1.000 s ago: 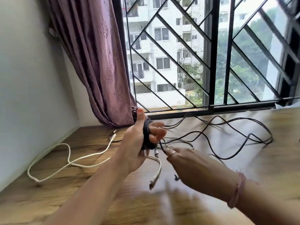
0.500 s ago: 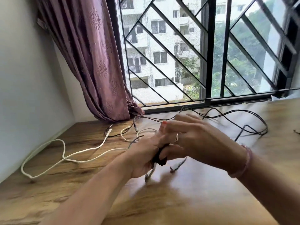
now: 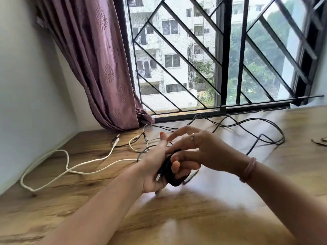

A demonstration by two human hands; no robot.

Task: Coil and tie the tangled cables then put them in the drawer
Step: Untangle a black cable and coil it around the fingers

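Two hands on one job. My left hand [image 3: 155, 167] is clenched round the black coil [image 3: 174, 181], dead centre, just above the table [image 3: 194, 218]. My right hand [image 3: 203, 152] sits at its 3 o'clock, upper fingers splayed, lower ones against the coil. Can't tell if they pinch a strand. Loose black cable [image 3: 265, 137] lies at 1 o'clock, white cable [image 3: 70, 168] at 9.

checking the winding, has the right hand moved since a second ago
Yes. The right hand has gone left and up, toward the curtain, onto the black coil held by the left hand.
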